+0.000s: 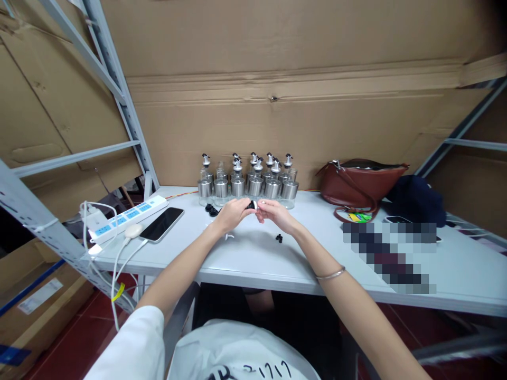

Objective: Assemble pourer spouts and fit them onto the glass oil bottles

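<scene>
Showing dark writing upside down or partly folded on the white shirt [241,353], with what looks like "1717" among the marks; too small to read on the white label [40,295] at lower left and on the green-and-yellow packet [359,217]. Pinching a small black-and-white part [252,205] between thumb and bent fingers of the left hand [234,212], over the table [253,258] and just in front of the bottles [237,188]. Bringing the right hand [276,212] to its white end, fingers drawn close together; hard to tell whether gripping or only touching. Seeing clear glass and shiny metal sleeves on the bottles, with spouts on many. Lying on the smooth, pale table: round black caps [212,210] near the left hand, small black pieces [279,238] nearer the front edge, and a glossy phone [162,224] beside the white power strip [130,216]. Resting at right, a reddish-brown bag [356,184] beside dark blue cloth [415,200].
</scene>
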The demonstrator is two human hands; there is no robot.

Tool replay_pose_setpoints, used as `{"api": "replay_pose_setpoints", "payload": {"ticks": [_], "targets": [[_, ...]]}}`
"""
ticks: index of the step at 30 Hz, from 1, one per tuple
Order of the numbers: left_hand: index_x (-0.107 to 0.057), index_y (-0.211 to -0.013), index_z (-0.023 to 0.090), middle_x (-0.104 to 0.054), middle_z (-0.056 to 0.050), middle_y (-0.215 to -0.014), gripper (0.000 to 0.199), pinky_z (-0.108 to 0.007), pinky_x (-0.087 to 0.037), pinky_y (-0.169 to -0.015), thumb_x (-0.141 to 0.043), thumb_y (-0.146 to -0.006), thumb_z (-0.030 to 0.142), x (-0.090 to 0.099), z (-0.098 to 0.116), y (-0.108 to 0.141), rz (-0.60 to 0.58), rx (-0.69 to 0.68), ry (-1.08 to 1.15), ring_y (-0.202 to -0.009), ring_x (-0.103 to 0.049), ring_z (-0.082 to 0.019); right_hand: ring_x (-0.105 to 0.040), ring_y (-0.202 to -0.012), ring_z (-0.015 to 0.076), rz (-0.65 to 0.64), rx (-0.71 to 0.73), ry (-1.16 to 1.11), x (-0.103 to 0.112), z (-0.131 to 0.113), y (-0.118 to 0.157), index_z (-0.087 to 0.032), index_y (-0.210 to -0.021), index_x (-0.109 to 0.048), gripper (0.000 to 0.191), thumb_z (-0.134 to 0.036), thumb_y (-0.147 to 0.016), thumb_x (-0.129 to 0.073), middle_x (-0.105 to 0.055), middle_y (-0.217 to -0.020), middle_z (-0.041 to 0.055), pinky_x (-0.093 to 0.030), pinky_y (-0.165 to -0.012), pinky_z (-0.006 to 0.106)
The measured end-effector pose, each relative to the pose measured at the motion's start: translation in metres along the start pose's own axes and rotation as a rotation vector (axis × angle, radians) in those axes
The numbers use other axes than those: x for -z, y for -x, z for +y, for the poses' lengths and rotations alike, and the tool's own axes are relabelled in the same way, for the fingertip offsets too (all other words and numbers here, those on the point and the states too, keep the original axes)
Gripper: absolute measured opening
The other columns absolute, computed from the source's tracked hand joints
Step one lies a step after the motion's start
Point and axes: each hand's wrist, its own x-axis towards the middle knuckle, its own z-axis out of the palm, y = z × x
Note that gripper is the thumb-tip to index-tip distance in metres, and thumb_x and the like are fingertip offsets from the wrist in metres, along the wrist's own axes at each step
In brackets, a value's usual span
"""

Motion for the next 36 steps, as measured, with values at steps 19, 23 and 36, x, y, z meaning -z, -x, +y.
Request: {"api": "replay_pose_setpoints", "payload": {"ticks": [19, 23, 36], "targets": [[-0.061, -0.102, 0.013, -0.065, -0.004, -0.094, 0.024, -0.033, -0.055, -0.072, -0.054, -0.094, 0.034, 0.001, 0.001, -0.002, 0.104, 0.169, 0.228, -0.079, -0.063, -0.015, -0.064, -0.094, 0.0193, 0.101, 0.184, 0.235, -0.014, 0.001, -0.003, -0.015, -0.117, -0.058, 0.030, -0.034, -0.094, -0.056, -0.063, -0.113, 0.0078, -0.055, -0.080, 0.039], [-0.061, -0.103, 0.013, -0.065, -0.004, -0.096, 0.024, -0.033, -0.055, -0.073, -0.054, -0.094, 0.035, 0.000, 0.000, -0.005, 0.117, 0.197, 0.275, -0.080, -0.063, -0.015, -0.064, -0.093, 0.0190, 0.169, 0.259, 0.342, -0.019, 0.001, -0.004, -0.015, -0.116, -0.058, 0.029, -0.034, -0.094, -0.056, -0.063, -0.113, 0.0077, -0.055, -0.080, 0.039], [-0.061, -0.103, 0.013, -0.065, -0.004, -0.096, 0.026, -0.033, -0.055, -0.072, -0.055, -0.093, 0.036, -0.003, -0.002, -0.006, 0.120, 0.272, 0.338, -0.080, -0.064, -0.016, -0.061, -0.101, 0.0200, 0.265, 0.471, 0.820, -0.014, -0.015, 0.005, -0.017, -0.103, -0.064, 0.022, -0.035, -0.094, -0.055, -0.064, -0.110, 0.0070, -0.049, -0.091, 0.042]]}}
